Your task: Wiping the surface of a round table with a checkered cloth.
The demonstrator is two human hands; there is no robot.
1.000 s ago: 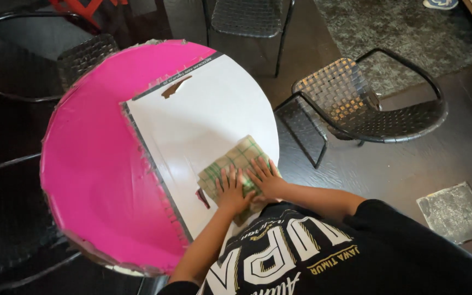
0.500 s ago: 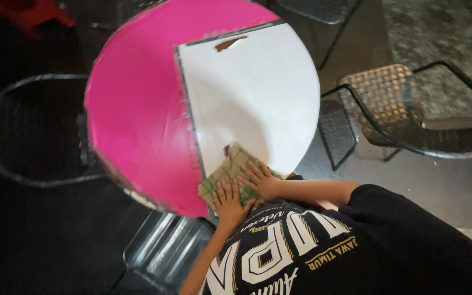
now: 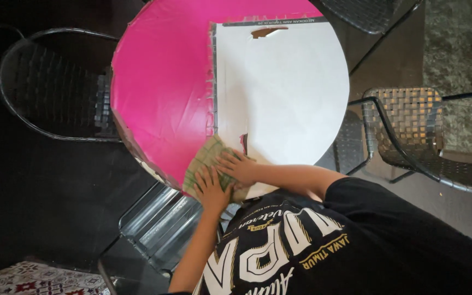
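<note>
A folded green checked cloth [image 3: 206, 158] lies at the near edge of a round table [image 3: 159, 93], which is covered in pink on the left and by a white sheet [image 3: 282, 93] on the right. My left hand [image 3: 211, 190] presses flat on the cloth's near part. My right hand [image 3: 237, 166] rests on the cloth beside it, fingers spread, close to a small tear in the white sheet. The cloth sits where the pink and white meet.
A black woven chair [image 3: 50, 82] stands left of the table. Another woven chair [image 3: 416, 128] stands at the right. A metal chair seat [image 3: 157, 226] lies just below the table's near edge. A patterned rug corner [image 3: 34, 278] shows at lower left.
Both hands and the cloth have slid left along the table's near edge, from the white sheet onto the pink border. The view has also shifted.
</note>
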